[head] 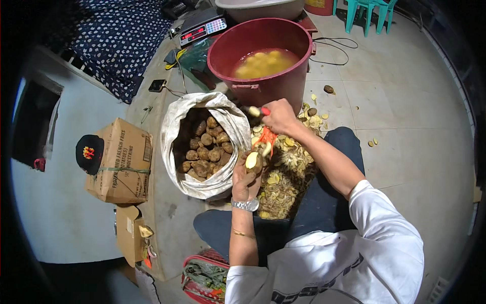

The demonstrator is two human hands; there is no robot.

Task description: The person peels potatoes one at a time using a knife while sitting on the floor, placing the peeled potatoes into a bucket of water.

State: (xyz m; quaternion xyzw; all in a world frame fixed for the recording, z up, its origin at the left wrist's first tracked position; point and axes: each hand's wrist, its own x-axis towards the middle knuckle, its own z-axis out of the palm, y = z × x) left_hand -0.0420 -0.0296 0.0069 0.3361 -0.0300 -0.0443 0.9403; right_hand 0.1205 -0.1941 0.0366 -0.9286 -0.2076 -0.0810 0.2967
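My left hand [245,182] grips a brown potato [252,161] with a bare yellow patch on its top. Farther forward, my right hand [280,117] is closed around a red-handled tool [265,111]; blur hides its blade, so a knife or peeler cannot be told apart. A pale blurred slice [254,111] shows at the tool's end. Beneath both hands lies a heap of potato peelings [279,193], with something orange-red [269,136] among them. Left of my hands, a white sack [172,167] with a rolled rim holds several unpeeled potatoes [207,152].
Ahead stands a red tub [262,89] with yellow peeled potatoes [265,64] in liquid. A digital scale [203,30], a phone [157,86] and a cardboard box [125,163] are left. Loose peelings [315,121] and a potato [328,89] lie on the tiles [398,152].
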